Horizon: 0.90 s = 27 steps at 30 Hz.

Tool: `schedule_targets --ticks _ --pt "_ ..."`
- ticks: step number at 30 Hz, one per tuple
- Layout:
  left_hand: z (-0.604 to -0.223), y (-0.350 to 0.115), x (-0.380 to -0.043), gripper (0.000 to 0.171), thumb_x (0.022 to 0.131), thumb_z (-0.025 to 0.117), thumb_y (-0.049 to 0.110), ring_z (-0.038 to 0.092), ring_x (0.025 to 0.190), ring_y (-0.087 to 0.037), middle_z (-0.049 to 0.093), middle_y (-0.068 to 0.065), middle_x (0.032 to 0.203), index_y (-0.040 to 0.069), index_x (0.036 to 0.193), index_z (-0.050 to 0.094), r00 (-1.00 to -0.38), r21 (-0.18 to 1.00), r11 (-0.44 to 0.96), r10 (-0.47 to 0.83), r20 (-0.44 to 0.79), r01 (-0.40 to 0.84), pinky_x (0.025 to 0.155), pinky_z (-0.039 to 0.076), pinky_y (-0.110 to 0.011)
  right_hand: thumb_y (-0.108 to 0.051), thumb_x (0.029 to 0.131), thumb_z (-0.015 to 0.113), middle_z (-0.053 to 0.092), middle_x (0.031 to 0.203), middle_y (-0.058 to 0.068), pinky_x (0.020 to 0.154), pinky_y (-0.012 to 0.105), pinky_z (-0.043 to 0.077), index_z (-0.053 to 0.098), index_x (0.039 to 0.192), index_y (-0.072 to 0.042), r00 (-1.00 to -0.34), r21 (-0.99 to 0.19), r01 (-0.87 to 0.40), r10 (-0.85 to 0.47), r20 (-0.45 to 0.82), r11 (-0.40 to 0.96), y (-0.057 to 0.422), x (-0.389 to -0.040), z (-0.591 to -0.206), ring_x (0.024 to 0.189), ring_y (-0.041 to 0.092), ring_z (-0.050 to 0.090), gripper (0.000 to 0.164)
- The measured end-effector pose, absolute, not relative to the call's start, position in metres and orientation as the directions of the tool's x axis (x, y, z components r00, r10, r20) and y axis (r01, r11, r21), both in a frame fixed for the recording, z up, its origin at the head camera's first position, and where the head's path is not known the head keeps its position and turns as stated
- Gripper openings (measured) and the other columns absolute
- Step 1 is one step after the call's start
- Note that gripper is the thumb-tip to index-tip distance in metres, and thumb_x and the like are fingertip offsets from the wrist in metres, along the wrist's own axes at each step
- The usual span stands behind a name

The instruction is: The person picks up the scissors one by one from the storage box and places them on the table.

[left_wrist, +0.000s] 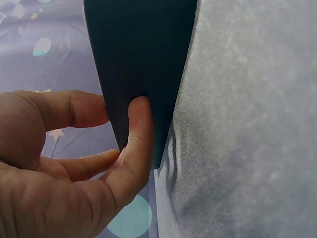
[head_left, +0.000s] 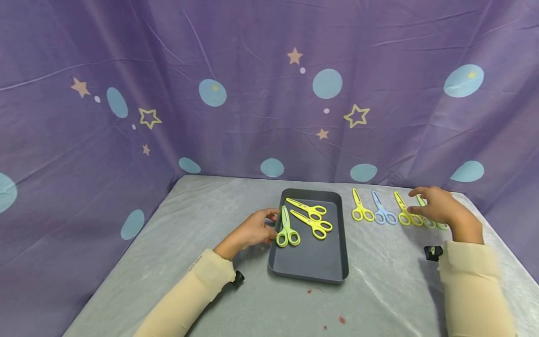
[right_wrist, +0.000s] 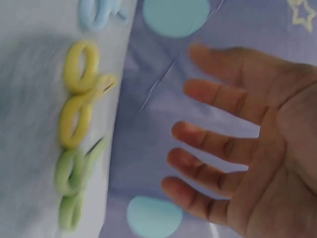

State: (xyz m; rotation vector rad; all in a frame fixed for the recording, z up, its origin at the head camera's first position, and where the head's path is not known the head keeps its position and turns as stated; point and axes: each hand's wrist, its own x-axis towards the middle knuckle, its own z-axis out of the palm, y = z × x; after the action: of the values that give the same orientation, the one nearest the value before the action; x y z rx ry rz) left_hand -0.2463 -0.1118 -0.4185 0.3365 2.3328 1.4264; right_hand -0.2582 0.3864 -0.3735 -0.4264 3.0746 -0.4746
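A dark grey tray (head_left: pixel 313 263) is set near the centre of the frame in the head view, on a grey-covered table (head_left: pixel 177 220); its left wall is grasped by the left hand (head_left: pixel 254 228), one digit being laid against the outer face in the left wrist view and others brought to the edge; inside the tray, green scissors (head_left: pixel 286 219) are laid along the left wall, just beside that hand; upper yellow scissors (head_left: pixel 298 204) and lower yellow scissors (head_left: pixel 304 218) are laid aslant to their right; in the right part of the frame a row is formed by first yellow scissors (head_left: pixel 359 205), blue scissors (head_left: pixel 380 208), second yellow scissors (head_left: pixel 402 207) and pale green scissors (right_wrist: pixel 76 193), their blades pointed toward the top; above the row's right end the right hand (head_left: pixel 437 204) is held released, its fingers spread in the right wrist view, and the pale green scissors are partly covered by it in the head view; cream sleeves (head_left: pixel 471 290) are worn on both arms; the upper frame is filled by a purple patterned curtain (head_left: pixel 252 28); red marks (head_left: pixel 342 319) are seen at lower centre.
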Motion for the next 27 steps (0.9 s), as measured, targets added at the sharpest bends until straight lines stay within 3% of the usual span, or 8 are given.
schedule_targets --ticks 8,20,27 --pt "-0.418 -0.112 -0.246 0.073 0.088 0.064 -0.007 0.068 0.080 -0.022 0.049 -0.018 0.141 0.003 0.157 0.039 -0.898 0.891 0.454 0.392 -0.201 -0.001 0.070 0.062 -0.038 -0.029 0.094 0.074 0.062 0.121 0.033 0.091 0.067 0.047 0.063 0.130 0.004 -0.939 -0.355 -0.340 -0.333 0.083 0.871 0.348 -0.255 -0.359 0.114 0.052 0.056 0.050" --pt "-0.417 -0.112 -0.245 0.073 0.088 0.065 -0.008 0.068 0.080 -0.022 0.049 -0.018 0.141 0.002 0.156 0.040 -0.900 0.894 0.447 0.387 -0.201 -0.007 0.069 0.062 -0.038 -0.026 0.096 0.073 0.060 0.128 0.026 0.098 0.067 0.042 0.064 0.133 -0.002 -0.886 -0.343 -0.463 -0.437 0.154 0.817 0.295 -0.253 -0.357 0.121 0.050 0.050 0.045" --pt "-0.416 -0.113 -0.244 0.073 0.088 0.064 -0.008 0.068 0.080 -0.024 0.048 -0.019 0.142 0.003 0.156 0.039 -0.895 0.897 0.442 0.400 -0.200 -0.003 0.070 0.062 -0.038 -0.023 0.094 0.075 0.062 0.126 0.021 0.097 0.064 0.043 0.067 0.130 -0.005 -0.822 -0.294 -0.569 -0.519 0.233 0.768 0.269 -0.254 -0.366 0.116 0.045 0.056 0.041"
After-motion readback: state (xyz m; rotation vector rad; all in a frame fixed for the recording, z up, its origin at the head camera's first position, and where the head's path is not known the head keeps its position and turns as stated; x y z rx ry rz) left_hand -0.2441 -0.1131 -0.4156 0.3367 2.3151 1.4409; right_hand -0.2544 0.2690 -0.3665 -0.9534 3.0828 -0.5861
